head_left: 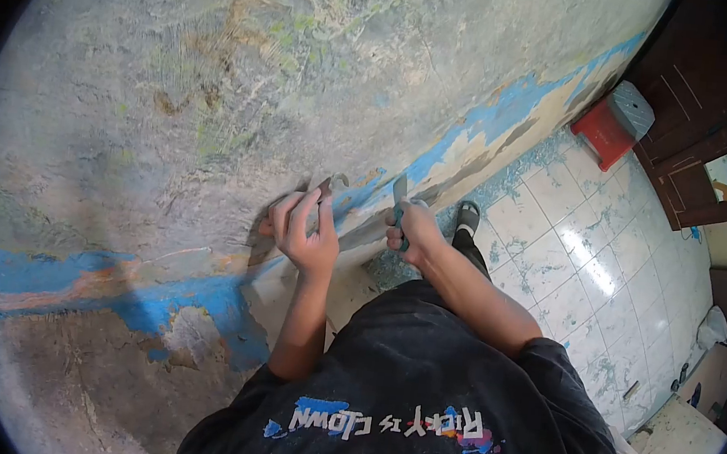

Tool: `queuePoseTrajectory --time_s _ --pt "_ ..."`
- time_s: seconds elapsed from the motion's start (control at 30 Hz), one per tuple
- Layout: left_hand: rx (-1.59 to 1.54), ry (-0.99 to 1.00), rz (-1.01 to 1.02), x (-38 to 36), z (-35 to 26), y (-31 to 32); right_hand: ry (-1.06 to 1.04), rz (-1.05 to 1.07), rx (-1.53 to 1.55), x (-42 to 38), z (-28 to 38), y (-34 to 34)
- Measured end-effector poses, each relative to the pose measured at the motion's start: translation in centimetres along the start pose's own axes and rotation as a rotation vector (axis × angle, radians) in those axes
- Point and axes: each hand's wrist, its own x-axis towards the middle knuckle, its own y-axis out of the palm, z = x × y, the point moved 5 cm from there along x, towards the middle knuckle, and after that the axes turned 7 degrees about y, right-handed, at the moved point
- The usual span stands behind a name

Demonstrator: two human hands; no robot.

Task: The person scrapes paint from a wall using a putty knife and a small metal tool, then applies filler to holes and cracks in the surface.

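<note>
My right hand (pixel 416 230) is wrapped round the dark teal handle of a putty knife (pixel 400 189). Its flat blade points up at the wall, beside the strip of blue paint. To the left, my left hand (pixel 303 234) is raised close to the wall (pixel 174 104) with its fingers bent. A thin curled piece (pixel 339 181), brown and pale, is pinched at its fingertips; it looks like a peeled flake, but I cannot be sure. The wall is grey and rough, with green and brown patches. Ragged blue paint (pixel 199 299) runs along its lower part.
Paint flakes are scattered over the white tiled floor (pixel 558 211). A red stool (pixel 604 136) with a pale top stands by the wall at the upper right, next to dark wooden furniture (pixel 691 101). My sandalled foot (pixel 468 215) is near the wall's base.
</note>
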Motion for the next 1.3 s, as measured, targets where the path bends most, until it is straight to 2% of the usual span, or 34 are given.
queuePoseTrajectory --time_s 0.07,0.17,0.27,0.37,0.4,0.5,0.53,0.63,0.83,0.93,1.3 --pt "-0.019 -0.016 -0.009 -0.2 0.4 0.4 0.033 0.048 -0.003 -1.9 0.1 1.2" --pt "0.026 -0.016 0.034 -0.7 -0.2 -0.3 -0.042 -0.072 -0.073 1.2 -0.3 -0.4" --pt "0.006 -0.019 0.012 -0.2 0.2 0.4 0.037 -0.064 -0.020 -1.2 -0.6 0.8" --pt "0.035 -0.028 0.021 -0.2 -0.2 0.1 -0.154 -0.172 -0.075 4.4 -0.2 -1.6" --pt "0.052 -0.020 0.028 -0.1 -0.4 0.0 -0.027 -0.011 0.068 4.8 0.9 -1.9" --pt "0.078 -0.004 0.031 -0.8 0.6 0.0 -0.037 -0.062 0.087 2.0 1.2 -1.4" --pt "0.060 -0.014 0.029 -0.7 0.7 0.2 0.006 0.012 0.093 -0.2 1.3 0.2" --pt "0.015 -0.050 0.034 -0.9 0.2 0.6 0.021 0.044 0.120 -0.1 0.6 0.5" --pt "0.057 -0.012 0.087 -0.8 0.1 0.3 0.068 0.057 0.073 -1.7 -0.2 0.0" --pt "0.061 -0.010 0.088 -0.8 0.1 0.4 0.145 0.056 0.159 -1.0 -0.6 0.0" --pt "0.062 -0.029 0.075 -1.1 0.3 0.7 0.110 0.013 0.041 -0.7 0.0 1.0"
